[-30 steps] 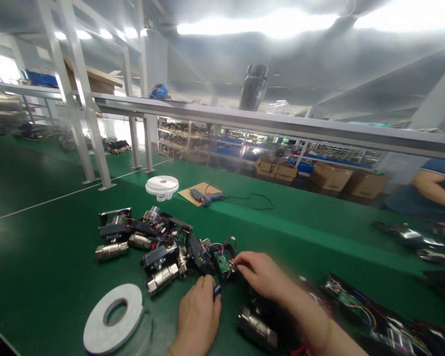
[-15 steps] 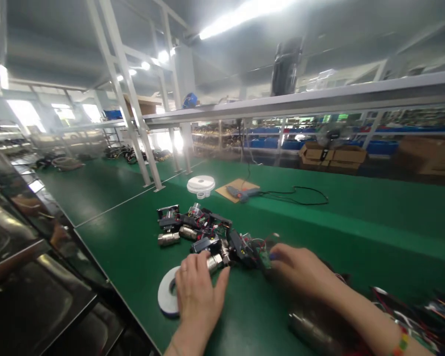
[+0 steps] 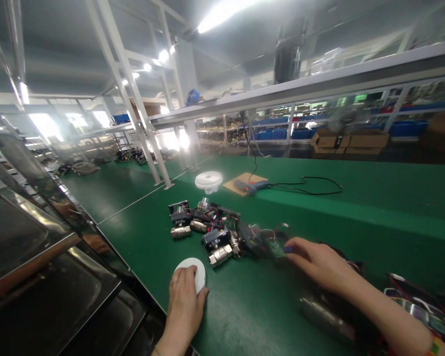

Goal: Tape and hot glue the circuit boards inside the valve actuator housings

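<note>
My left hand (image 3: 184, 299) lies over a white ring-shaped roll (image 3: 191, 262) near the bench's front edge, fingers curled onto its top and thumb against its right side. My right hand (image 3: 315, 257) pinches the edge of a small green circuit board (image 3: 276, 247) with wires, blurred by motion; something blue shows at the fingertips. Left of that board sits a cluster of valve actuators (image 3: 215, 237) with dark housings, loose wires and metal valve bodies. The nearest valve body (image 3: 220, 255) lies between my hands. A blurred metal cylinder (image 3: 324, 316) is below my right forearm.
A glue gun (image 3: 254, 187) with a black cord rests on cardboard (image 3: 241, 189) behind the cluster. White discs (image 3: 208, 181) lie beside it. Wired parts (image 3: 419, 309) are at right, metal trays (image 3: 77, 291) at left. White uprights (image 3: 143, 113) support the shelf (image 3: 300, 96).
My left hand has moved left, away from the nearest valve body and onto the white roll. My right hand stays at the circuit board. The whole view has shifted slightly.
</note>
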`<state>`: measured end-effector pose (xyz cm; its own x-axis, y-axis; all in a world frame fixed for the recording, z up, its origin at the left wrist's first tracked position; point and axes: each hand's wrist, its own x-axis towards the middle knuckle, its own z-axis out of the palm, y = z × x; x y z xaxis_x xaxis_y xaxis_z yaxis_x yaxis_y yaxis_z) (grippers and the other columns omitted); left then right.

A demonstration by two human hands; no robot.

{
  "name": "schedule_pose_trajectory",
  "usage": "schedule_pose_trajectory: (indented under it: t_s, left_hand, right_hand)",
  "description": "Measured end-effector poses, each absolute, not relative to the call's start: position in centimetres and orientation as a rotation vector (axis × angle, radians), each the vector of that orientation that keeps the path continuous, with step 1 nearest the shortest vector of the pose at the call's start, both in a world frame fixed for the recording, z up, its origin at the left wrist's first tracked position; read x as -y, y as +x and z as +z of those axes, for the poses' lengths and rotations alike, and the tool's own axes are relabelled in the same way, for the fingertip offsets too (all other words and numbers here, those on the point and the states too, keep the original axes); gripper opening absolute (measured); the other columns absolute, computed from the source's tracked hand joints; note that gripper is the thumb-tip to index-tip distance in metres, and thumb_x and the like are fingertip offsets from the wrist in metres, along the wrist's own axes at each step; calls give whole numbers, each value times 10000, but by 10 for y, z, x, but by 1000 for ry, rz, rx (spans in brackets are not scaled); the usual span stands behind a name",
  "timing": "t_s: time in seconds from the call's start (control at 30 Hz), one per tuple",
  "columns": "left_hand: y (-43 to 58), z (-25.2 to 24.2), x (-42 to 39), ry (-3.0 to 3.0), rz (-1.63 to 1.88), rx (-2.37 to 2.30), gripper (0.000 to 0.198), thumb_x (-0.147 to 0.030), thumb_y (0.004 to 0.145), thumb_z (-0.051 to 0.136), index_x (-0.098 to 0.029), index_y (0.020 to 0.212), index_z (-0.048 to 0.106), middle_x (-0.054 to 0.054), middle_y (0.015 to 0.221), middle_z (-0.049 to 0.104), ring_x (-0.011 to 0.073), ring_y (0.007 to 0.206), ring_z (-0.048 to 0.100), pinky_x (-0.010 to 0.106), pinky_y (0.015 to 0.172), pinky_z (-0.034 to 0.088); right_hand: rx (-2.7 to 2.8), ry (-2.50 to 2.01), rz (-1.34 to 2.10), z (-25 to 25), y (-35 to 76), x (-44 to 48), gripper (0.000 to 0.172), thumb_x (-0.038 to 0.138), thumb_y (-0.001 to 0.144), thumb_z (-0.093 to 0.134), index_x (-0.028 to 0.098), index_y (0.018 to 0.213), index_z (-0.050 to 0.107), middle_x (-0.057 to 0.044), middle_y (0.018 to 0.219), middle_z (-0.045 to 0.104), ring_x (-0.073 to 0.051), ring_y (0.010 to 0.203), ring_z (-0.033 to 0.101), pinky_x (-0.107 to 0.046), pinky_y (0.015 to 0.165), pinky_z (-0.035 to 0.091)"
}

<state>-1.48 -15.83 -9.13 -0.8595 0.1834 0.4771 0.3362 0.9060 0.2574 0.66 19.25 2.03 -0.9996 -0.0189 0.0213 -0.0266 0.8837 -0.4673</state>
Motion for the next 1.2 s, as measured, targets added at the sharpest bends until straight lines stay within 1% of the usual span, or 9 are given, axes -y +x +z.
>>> schedule_pose_trajectory:
  t_s: [0.1,0.3,0.5,0.7,0.83,0.9,1.0,1.1,1.2]
  left_hand:
    - [-16,-97,166,-432,-492,2601,341,-167,819,567,-120,1156,555,135,1122,613,307,1165,537,481,1013,484]
    - [-18,-104,172,-478,-499,2588,366,-180,826,507,-92,1170,597,169,1176,634,310,1201,564,510,1040,503]
    - [-16,-100,175,-519,-486,2601,398,-205,847,481,-101,1204,623,167,1194,658,307,1200,594,520,1027,526]
    - [-8,-87,177,-586,-493,2583,396,-244,903,433,-114,1220,632,155,1205,673,298,1239,582,522,1037,525]
    - [-7,-42,150,-663,-539,2503,391,-372,956,463,-197,1280,594,113,1311,628,287,1287,544,587,1110,436]
    - [-9,-14,120,-735,-598,2414,380,-389,951,485,-225,1281,579,94,1294,632,270,1250,563,609,1140,383]
    - [-17,15,62,-882,-677,2319,325,-336,938,491,-231,1230,585,68,1203,656,231,1146,598,621,1201,242]
    - [-27,21,9,-971,-659,2339,290,-265,919,484,-228,1178,609,41,1115,672,213,1066,606,628,1224,90]
    - [-38,15,-25,-998,-598,2395,281,-241,904,501,-213,1149,635,47,1041,674,240,1042,598,655,1207,84]
  right_hand:
    - [3012,38,770,20,5,-195,310,382,909,416,232,1058,642,-68,976,741,-285,887,684,-389,773,478]
    - [2995,22,774,20,4,-196,296,389,892,439,237,1034,649,-68,959,748,-296,897,694,-376,743,487]
    - [2934,22,898,18,4,-198,239,368,889,460,240,1028,608,-72,1016,763,-294,966,705,-385,801,492]
    - [2889,17,957,24,7,-196,156,317,891,488,238,960,604,-58,921,769,-271,874,714,-356,740,480]
    - [2849,-21,952,23,8,-196,154,300,887,509,233,951,633,-52,903,748,-258,851,692,-341,728,463]
    - [2826,-41,964,21,8,-197,152,279,891,518,227,956,646,-46,916,742,-244,860,686,-327,737,464]
    - [2791,-53,1019,19,9,-197,123,234,892,544,215,954,648,-33,913,746,-213,865,691,-298,752,474]
    - [2751,-64,1075,17,8,-198,102,185,877,574,200,950,644,-28,898,753,-193,854,699,-275,751,480]
    - [2710,-86,1124,17,9,-199,103,150,867,585,198,937,642,-24,877,756,-186,839,706,-261,732,479]
